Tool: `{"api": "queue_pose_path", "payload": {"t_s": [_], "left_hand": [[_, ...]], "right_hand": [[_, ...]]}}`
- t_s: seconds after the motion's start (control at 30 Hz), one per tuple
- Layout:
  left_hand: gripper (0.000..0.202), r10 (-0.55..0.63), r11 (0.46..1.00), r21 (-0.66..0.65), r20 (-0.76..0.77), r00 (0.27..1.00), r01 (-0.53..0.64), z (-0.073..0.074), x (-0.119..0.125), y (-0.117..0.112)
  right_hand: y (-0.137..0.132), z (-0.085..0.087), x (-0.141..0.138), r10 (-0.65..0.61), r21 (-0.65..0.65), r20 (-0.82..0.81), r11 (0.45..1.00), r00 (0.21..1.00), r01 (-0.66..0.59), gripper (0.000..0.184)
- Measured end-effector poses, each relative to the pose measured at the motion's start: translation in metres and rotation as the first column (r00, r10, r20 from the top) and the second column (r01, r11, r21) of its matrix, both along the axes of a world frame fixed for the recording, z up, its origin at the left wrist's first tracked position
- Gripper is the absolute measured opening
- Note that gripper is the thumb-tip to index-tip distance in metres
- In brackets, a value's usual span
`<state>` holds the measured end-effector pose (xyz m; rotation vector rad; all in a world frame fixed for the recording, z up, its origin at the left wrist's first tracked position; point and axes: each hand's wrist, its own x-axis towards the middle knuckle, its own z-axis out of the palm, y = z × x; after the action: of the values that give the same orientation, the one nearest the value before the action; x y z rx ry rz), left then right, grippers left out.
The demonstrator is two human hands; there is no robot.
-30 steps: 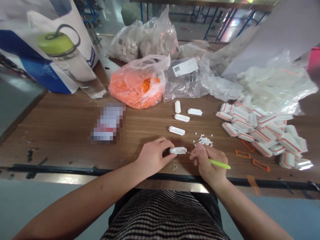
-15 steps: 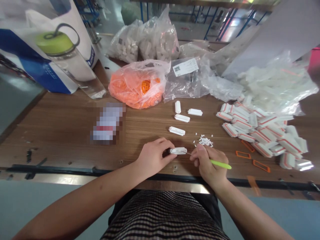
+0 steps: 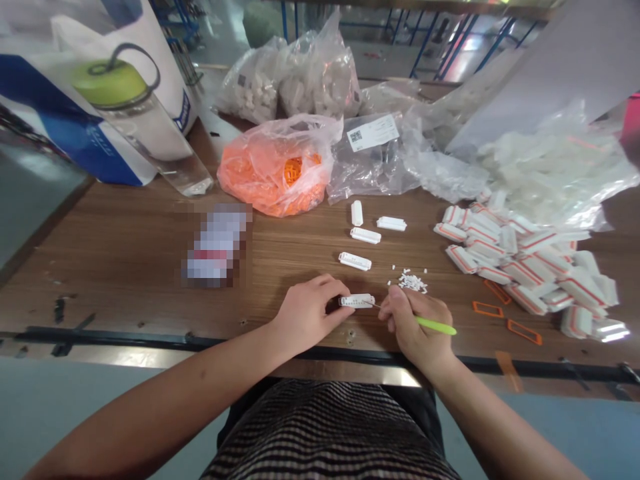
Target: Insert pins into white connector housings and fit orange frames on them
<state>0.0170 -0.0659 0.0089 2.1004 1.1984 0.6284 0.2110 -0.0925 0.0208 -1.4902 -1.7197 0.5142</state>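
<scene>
a small white piece, dotted with holes, was held low at the desk between a worker's two hands, its long axis running left to right, roughly in line with the front edge. the left hand was nearer, thumb and fingers clamped on the piece's left end; the fingers of the right hand, just off its other end, were closed around a green-handled pick whose thin tip pointed left and reached the piece's right half, though whether it sat in a hole could not be told. tiny white pegs lay just beyond the right hand on the wood-grained top, with a heap of orange-banded white cases farther right. clear plastic bags lined the far side, and a blue-legged table stood in the room behind.
</scene>
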Motion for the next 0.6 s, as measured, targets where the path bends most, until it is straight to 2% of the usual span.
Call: {"api": "queue_pose_path", "payload": {"t_s": [0.17,0.33,0.6], "left_hand": [[0.009,0.007,1.000,-0.004,0.016,1.000,-0.007,-0.0006,0.0000,-0.0003],[0.009,0.005,1.000,0.002,0.008,1.000,-0.005,0.0001,-0.0002,-0.0003],[0.009,0.003,1.000,0.004,0.011,1.000,-0.003,0.0003,0.0003,-0.0002]], "right_hand": [[0.0012,0.0009,-0.0013,0.013,-0.006,-0.002,1.000,1.000,-0.013,0.045],[-0.0037,-0.0007,0.0008,-0.051,-0.009,-0.044,0.999,0.998,0.051,0.046],[-0.0003,-0.0005,-0.0005,0.016,0.016,0.023,1.000,1.000,-0.017,0.044]]}}
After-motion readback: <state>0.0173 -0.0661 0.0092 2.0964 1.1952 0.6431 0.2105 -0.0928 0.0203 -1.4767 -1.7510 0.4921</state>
